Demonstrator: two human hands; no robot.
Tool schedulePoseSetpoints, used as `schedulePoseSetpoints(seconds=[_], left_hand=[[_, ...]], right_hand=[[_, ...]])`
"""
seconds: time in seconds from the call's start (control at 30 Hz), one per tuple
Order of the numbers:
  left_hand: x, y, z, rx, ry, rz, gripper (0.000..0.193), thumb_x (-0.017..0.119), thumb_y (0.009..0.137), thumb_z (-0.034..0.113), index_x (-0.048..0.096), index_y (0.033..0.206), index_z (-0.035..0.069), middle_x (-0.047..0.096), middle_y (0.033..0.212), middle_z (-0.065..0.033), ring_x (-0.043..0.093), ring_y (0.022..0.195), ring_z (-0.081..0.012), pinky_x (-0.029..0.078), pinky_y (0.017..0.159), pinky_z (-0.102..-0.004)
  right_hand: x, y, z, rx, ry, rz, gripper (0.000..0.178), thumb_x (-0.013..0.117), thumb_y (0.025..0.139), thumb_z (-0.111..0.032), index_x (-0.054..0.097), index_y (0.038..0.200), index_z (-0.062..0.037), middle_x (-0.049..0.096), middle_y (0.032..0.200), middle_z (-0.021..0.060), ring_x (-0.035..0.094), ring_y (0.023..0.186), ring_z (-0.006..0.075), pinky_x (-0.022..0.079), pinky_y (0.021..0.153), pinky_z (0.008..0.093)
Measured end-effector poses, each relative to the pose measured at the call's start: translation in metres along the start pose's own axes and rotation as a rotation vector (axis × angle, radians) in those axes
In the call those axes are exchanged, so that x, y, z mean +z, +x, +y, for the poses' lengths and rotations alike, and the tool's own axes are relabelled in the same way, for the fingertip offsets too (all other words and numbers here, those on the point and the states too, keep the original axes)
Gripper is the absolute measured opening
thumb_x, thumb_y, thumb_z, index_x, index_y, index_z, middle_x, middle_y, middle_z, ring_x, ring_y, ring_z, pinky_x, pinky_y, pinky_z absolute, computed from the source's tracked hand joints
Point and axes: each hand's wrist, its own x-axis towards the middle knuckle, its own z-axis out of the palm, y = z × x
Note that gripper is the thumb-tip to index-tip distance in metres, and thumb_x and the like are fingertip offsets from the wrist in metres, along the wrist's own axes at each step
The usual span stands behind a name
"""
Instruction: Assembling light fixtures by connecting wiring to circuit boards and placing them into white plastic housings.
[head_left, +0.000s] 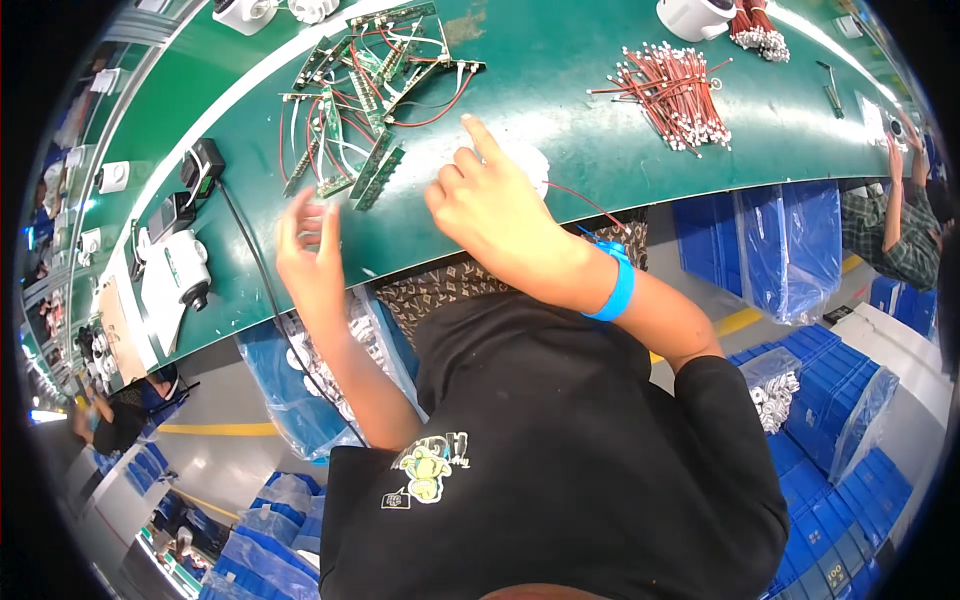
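Observation:
My left hand (312,245) is over the near left part of the green worktable, fingers apart and slightly blurred. Just beyond its fingertips lies a tangled heap of narrow green circuit boards (378,178) with red, black and white wires. My right hand (490,200), a blue band at its wrist, hovers right of the heap. Its index finger points toward the boards while the others bend loosely, and nothing shows in its grip. Partly hidden behind that hand is a white rounded part (530,163), with a thin red wire (590,203) trailing near it.
Farther right lie a pile of red wires with white connectors (672,95), a second bundle (757,35) and a white housing (690,18). A white camera (185,268) and black boxes (203,167) stand left. Blue crates (825,400) flank me; a co-worker's sleeve (885,232) is at right.

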Motion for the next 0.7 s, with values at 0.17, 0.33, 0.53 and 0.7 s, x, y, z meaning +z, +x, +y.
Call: schedulePoseSetpoints(seconds=[0.17,0.33,0.53,0.7], left_hand=[[0.008,0.020,-0.025,0.151,0.226,0.113,0.047,0.077,0.078,0.028,0.064,0.118,0.008,0.056,0.103,-0.0091,0.053,0.093,-0.0217,0.045,0.083,-0.0345],[0.012,0.030,-0.046,0.176,0.141,0.139,0.037,0.080,0.075,0.024,0.066,0.103,0.004,0.058,0.106,-0.0091,0.055,0.097,-0.0214,0.044,0.086,-0.0357],[-0.005,0.027,-0.042,-0.018,-0.680,0.139,0.031,0.066,0.084,-0.005,0.053,0.112,-0.004,0.063,0.114,-0.0187,0.063,0.105,-0.0211,0.048,0.096,-0.0294],[-0.015,0.032,-0.017,0.071,-0.704,0.234,0.028,0.065,0.086,-0.001,0.053,0.112,-0.003,0.063,0.115,-0.0223,0.063,0.105,-0.0224,0.050,0.094,-0.0298]], right_hand=[[0.001,-0.005,0.010,-0.111,0.094,-0.011,0.006,0.059,0.071,-0.008,0.061,0.075,-0.0041,0.059,0.077,0.0079,0.059,0.086,0.0241,0.029,0.111,0.0493],[-0.009,-0.017,0.016,-0.059,0.192,0.104,0.006,0.060,0.069,-0.009,0.061,0.070,-0.0032,0.059,0.088,0.0094,0.055,0.100,0.0249,0.029,0.112,0.0483],[-0.018,-0.020,0.025,-0.150,0.103,-0.010,0.013,0.061,0.069,-0.011,0.064,0.077,-0.0022,0.060,0.096,0.0114,0.052,0.111,0.0282,0.030,0.112,0.0468],[-0.001,-0.015,0.030,-0.120,0.276,0.275,0.009,0.064,0.071,-0.009,0.063,0.079,-0.0045,0.062,0.093,0.0088,0.057,0.098,0.0246,0.042,0.099,0.0415]])
